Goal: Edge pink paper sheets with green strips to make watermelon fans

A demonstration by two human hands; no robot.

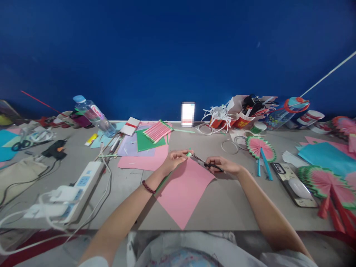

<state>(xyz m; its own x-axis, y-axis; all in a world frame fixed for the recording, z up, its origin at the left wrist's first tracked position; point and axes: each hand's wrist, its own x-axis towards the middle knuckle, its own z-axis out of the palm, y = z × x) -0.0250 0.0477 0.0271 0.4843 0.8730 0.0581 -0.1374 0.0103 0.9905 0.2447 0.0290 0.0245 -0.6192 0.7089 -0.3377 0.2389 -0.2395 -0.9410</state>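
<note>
Right hand [224, 165] grips scissors [204, 163], long axis diagonal, tips pointing up-left at green strip [189, 154] pinched by left hand [174, 159].

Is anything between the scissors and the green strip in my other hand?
Nothing visible: the scissors in the right hand reach straight to the green strip pinched in the left hand.

White lettering on the red label of the water bottle [95, 114], well left of and beyond the left hand's [174, 158] pinch on the green strip [189, 154], seems to read "GreatOn", though not surely. The card [188, 114] straight beyond that pinch is blurred out. The print on the red cups [242, 121], beyond the scissors [200, 160] in the right hand [225, 165], is too small to read.
</note>
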